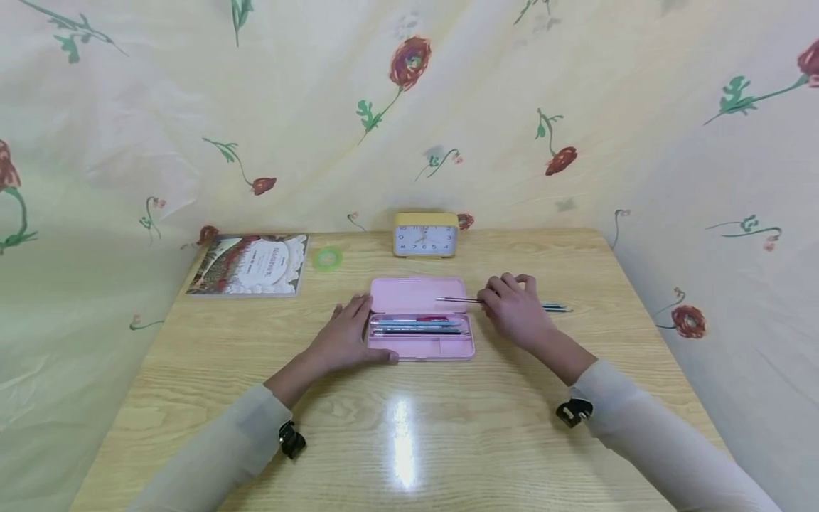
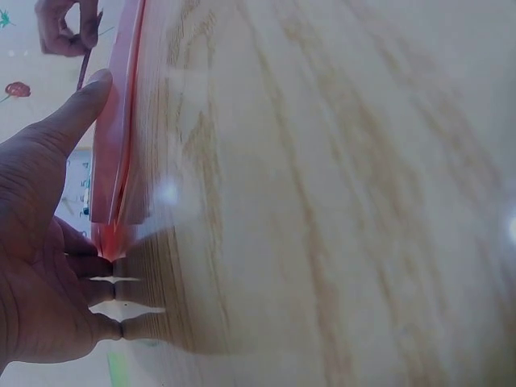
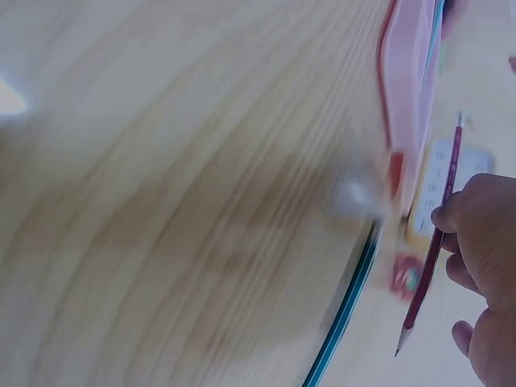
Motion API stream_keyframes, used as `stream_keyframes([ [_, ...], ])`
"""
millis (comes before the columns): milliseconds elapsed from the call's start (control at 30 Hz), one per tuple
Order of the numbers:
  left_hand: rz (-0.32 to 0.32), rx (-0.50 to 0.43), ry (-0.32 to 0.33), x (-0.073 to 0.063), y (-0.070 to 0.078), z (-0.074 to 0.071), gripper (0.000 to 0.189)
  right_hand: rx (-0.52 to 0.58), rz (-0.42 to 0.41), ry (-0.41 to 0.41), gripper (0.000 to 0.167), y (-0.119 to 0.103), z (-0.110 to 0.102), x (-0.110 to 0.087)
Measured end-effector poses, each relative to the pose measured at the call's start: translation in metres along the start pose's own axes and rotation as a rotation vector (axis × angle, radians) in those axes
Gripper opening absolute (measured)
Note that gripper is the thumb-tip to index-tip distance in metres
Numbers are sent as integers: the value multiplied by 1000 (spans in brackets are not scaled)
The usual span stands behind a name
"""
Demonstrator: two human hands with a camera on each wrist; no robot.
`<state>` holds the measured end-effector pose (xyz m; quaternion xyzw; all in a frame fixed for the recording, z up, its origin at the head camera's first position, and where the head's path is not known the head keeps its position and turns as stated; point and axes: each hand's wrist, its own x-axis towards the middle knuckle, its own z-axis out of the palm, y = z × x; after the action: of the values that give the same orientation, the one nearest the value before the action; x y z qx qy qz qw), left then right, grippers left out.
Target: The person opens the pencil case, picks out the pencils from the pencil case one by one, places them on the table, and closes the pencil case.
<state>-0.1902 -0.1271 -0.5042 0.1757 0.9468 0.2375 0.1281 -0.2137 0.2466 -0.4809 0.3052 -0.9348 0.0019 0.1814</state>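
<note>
On the tabletop [image 1: 480, 427] lies an open pencil case [image 1: 416, 348], long left to right; the left hand [image 1: 347, 337], fingers extended, touches its left end; the right hand [image 1: 515, 311], just rightward, pinches a red pencil [image 3: 425, 278] roughly parallel.

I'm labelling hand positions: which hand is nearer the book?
Left. The left hand is in front of the book, to its right; the right hand is farther right, past the pencil case.
</note>
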Motion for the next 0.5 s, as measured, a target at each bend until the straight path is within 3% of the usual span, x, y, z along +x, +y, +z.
stream_keyframes([
  [233,0,-19,5,-1,2,-1,143,-21,53,20,12,34,-1,-34],
  [500,8,-18,16,-1,2,0,142,-35,66,26,12,53,1,-61],
])
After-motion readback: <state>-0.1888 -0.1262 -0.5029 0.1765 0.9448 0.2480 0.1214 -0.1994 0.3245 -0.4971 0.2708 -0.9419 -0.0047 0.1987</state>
